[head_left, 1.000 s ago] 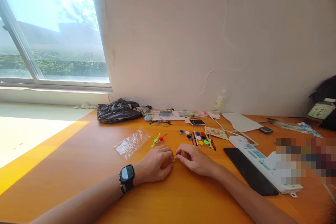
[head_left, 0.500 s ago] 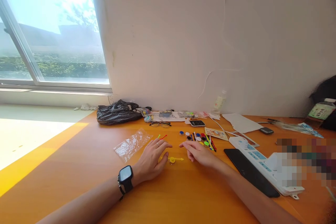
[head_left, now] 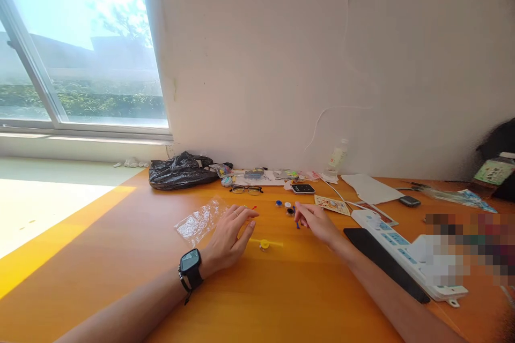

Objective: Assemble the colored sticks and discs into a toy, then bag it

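Observation:
A yellow spinner (head_left: pixel 264 245) with a long, thin pointer rests on the table between my hands, its pointer smeared by motion. My left hand (head_left: pixel 231 233) hovers beside it on the left, fingers stretched out and apart, holding nothing. It partly hides a small red arrow (head_left: pixel 254 207). To the right, my right hand (head_left: pixel 316 221) is over the group of coloured pieces, its fingers curled together. A blue stick-like piece (head_left: pixel 298 225) shows under those fingers; whether they grip it is unclear. Blue (head_left: pixel 279 203), white (head_left: pixel 287 204) and black (head_left: pixel 289 211) round pieces lie just left of that hand.
A clear plastic wrapper (head_left: pixel 199 222) lies left of my left hand. Eyeglasses (head_left: pixel 246 189), a black bag (head_left: pixel 183 171) and a small black-and-white device (head_left: pixel 303 188) are farther back. A white power strip (head_left: pixel 396 244) and a dark flat slab (head_left: pixel 382 262) lie right.
My right hand has moved right, away from the yellow spinner and onto the coloured pieces. The spinner's pointer was sharp before and is blurred now. My left hand has shifted slightly left.

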Action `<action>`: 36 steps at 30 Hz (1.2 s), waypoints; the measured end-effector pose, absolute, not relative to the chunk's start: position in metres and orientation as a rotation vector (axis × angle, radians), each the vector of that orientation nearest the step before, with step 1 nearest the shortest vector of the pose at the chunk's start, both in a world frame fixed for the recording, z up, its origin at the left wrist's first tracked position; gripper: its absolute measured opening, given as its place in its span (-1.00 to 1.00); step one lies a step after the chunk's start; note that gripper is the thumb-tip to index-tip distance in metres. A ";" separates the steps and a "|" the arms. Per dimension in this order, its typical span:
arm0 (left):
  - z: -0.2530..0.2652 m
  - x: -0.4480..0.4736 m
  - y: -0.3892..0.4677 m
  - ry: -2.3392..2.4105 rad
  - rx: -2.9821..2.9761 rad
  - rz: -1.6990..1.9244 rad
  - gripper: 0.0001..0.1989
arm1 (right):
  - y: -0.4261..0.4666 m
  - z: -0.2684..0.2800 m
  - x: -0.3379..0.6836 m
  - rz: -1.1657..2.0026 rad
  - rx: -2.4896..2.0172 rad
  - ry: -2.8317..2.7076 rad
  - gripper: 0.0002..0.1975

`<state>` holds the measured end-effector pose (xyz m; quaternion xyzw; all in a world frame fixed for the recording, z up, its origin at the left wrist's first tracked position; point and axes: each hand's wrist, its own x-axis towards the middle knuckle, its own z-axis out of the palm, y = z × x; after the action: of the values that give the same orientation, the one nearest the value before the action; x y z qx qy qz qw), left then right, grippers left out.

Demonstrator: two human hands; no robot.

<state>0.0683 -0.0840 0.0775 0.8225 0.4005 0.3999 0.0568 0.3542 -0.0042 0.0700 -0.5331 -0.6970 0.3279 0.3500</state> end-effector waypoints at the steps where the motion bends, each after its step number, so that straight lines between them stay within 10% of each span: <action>1: 0.077 0.068 -0.084 1.215 2.488 1.217 -0.78 | 0.001 0.067 0.359 0.638 -1.398 -1.875 -0.52; 6: 0.077 0.068 -0.082 1.230 2.480 1.233 -0.78 | 0.015 0.052 0.374 0.141 -1.398 -2.089 -0.76; 16: 0.078 0.069 -0.082 1.214 2.548 1.181 -0.83 | 0.012 0.037 0.368 0.094 -1.462 -2.305 -0.50; 36: 0.065 0.077 -0.085 0.613 2.760 0.748 -0.56 | -0.018 0.050 0.343 0.316 -1.364 -2.323 -0.70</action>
<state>0.0774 -0.0852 0.0654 0.9381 0.2085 0.2544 0.1082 0.3430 -0.0182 0.0500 -0.4913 -0.8368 0.1139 0.2129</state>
